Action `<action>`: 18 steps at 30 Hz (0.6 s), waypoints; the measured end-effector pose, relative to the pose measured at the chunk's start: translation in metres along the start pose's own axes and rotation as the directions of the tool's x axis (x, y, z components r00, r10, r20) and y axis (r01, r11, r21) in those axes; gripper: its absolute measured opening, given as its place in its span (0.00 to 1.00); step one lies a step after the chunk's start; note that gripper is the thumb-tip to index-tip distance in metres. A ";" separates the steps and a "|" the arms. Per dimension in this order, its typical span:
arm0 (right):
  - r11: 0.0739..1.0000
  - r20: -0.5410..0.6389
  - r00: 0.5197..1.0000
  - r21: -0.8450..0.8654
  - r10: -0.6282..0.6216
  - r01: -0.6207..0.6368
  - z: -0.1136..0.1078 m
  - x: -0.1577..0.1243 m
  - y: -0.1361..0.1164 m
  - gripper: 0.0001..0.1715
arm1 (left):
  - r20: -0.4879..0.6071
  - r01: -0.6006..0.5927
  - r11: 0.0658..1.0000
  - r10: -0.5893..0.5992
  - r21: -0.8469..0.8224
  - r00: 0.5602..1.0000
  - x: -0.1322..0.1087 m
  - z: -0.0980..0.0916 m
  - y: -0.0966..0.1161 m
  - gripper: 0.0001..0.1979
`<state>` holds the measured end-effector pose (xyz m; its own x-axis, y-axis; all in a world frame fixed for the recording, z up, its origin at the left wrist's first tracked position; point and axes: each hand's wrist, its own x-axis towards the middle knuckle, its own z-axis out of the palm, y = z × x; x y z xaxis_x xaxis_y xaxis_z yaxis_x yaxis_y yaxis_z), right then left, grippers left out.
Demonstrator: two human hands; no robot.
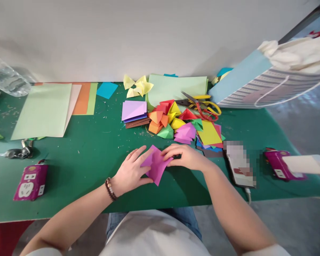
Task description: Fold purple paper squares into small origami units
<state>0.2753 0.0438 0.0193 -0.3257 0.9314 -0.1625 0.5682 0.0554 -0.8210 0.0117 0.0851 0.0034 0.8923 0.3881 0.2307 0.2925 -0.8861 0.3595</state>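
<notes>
Only got the head cam on this one, so here goes. The person's left hand [130,170] is lying open with its fingers spread, pressing on a folded sheet of magenta paper [156,164]. The sheet sits on the green worktop [77,185], right between both hands. My read is that the flat hand is pinning the paper so it won't slide. The right hand [184,158] has its fingers curled over the sheet's upper right side, but I can't tell from up here whether it's actually pinching. Just ahead, a heap of folded colored paper pieces [170,119] sits within easy reach, probably kept close for convenience, with red-and-yellow scissors [200,106] just behind it. A pixelated phone [238,163] lies off to the right, and a purple power strip [30,182] sits off to the left.
</notes>
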 end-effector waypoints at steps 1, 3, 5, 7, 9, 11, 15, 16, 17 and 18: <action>1.000 -0.009 1.000 0.023 -0.004 0.004 -0.001 0.003 0.001 0.13 | 0.006 -0.022 0.999 0.022 -0.027 1.000 -0.001 0.002 0.000 0.17; 0.998 -0.021 1.000 0.055 0.000 0.001 -0.001 0.007 0.004 0.15 | 0.019 -0.055 0.996 0.056 -0.073 0.998 -0.002 0.007 0.000 0.16; 0.998 -0.028 0.998 0.043 0.047 -0.046 0.000 0.009 0.005 0.17 | 0.030 -0.070 0.993 0.074 -0.095 0.997 -0.003 0.011 0.002 0.18; 0.993 -0.041 0.992 -0.008 0.118 -0.118 0.002 0.010 0.005 0.16 | 0.037 -0.081 0.991 0.085 -0.107 0.996 -0.004 0.013 0.003 0.20; 0.983 -0.064 0.983 -0.056 0.173 -0.177 0.006 0.012 0.002 0.14 | 0.041 -0.084 0.988 0.090 -0.130 0.995 -0.003 0.012 0.004 0.21; 0.977 -0.081 0.978 -0.078 0.193 -0.200 0.009 0.015 -0.003 0.12 | 0.039 -0.056 0.981 0.064 -0.183 0.997 -0.002 0.009 0.005 0.20; 0.963 -0.133 0.974 -0.177 0.182 -0.204 0.017 0.020 -0.010 0.13 | -0.005 0.104 0.934 -0.113 -0.342 0.994 0.000 0.002 0.007 0.22; 0.954 -0.150 0.973 -0.216 0.177 -0.207 0.018 0.021 -0.011 0.13 | -0.016 0.127 0.926 -0.142 -0.356 0.990 0.000 0.001 0.007 0.23; 0.944 -0.165 0.971 -0.252 0.174 -0.212 0.020 0.021 -0.011 0.13 | -0.022 0.130 0.928 -0.147 -0.350 0.989 0.001 0.000 0.007 0.24; 0.933 -0.177 0.969 -0.285 0.173 -0.218 0.022 0.021 -0.011 0.13 | -0.018 0.118 0.939 -0.131 -0.323 0.991 0.001 -0.001 0.007 0.24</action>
<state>0.2457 0.0551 0.0135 -0.0834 0.9758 -0.2022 0.8168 -0.0493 -0.5748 0.0144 0.0791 0.0069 0.8400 0.5054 0.1975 0.2693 -0.7042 0.6569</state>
